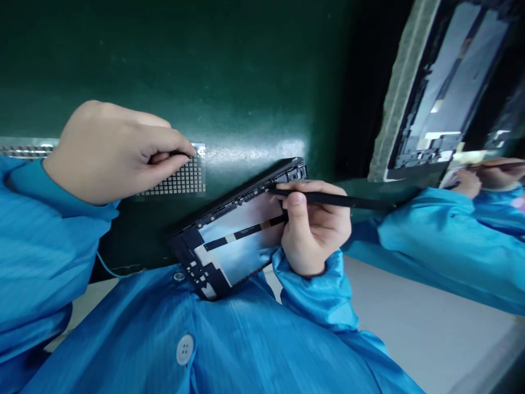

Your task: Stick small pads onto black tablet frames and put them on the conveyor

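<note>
My left hand (123, 148) hovers over a sheet of small square pads (184, 178) on the green table, thumb and forefinger pinched together at its upper right corner. What sits between those fingertips is too small to make out. In my right hand (318, 227) is a pair of slim black tweezers (328, 198), pointing left. Their tip meets the upper long edge of an opened tablet-like device (246, 241). This device lies tilted against my blue coat, showing a shiny metal plate, a dark ribbon cable and small parts along its rim.
Another strip of small pads (28, 148) lies at the far left. On the right, a second opened device (447, 93) rests in a foam-edged holder (402, 93). A co-worker's hands (488, 175) and blue sleeve (435, 241) are close by on that side.
</note>
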Demonstrator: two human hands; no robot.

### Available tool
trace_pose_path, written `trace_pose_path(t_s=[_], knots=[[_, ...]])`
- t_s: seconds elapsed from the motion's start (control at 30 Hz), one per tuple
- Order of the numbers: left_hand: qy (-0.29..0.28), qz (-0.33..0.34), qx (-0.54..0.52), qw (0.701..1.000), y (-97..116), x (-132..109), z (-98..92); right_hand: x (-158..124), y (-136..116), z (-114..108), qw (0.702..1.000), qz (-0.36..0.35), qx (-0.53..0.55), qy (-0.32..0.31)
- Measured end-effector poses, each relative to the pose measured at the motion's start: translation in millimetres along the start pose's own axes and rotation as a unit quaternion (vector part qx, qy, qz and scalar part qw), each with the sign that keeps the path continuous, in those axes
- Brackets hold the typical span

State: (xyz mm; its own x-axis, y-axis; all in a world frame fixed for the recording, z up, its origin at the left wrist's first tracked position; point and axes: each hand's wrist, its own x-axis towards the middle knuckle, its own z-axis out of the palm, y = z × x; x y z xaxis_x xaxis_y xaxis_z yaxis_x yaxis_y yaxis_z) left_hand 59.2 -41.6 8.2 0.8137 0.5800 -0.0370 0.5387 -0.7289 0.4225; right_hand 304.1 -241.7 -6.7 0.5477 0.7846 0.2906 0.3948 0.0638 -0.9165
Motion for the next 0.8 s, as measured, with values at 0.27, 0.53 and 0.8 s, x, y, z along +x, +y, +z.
trace_pose_path(t_s=[0.27, 0.53, 0.8], knots=[[0.003, -0.004, -0.012, 1.0, -3.1, -0.3, 0.3, 0.7, 7.5, -0.6, 1.0, 0.002, -0.018, -0.019], [0.037, 0.033, -0.023, 0.998, -5.6, 1.0, 5.3, 30.2, -33.1, -1.6, 0.982, -0.03, -0.098, -0.156], [0.043, 0.022, -0.046, 0.998, -9.0, 3.7, 11.7, 79.5, -9.2, 57.5, 0.916, -0.02, -0.019, -0.4]])
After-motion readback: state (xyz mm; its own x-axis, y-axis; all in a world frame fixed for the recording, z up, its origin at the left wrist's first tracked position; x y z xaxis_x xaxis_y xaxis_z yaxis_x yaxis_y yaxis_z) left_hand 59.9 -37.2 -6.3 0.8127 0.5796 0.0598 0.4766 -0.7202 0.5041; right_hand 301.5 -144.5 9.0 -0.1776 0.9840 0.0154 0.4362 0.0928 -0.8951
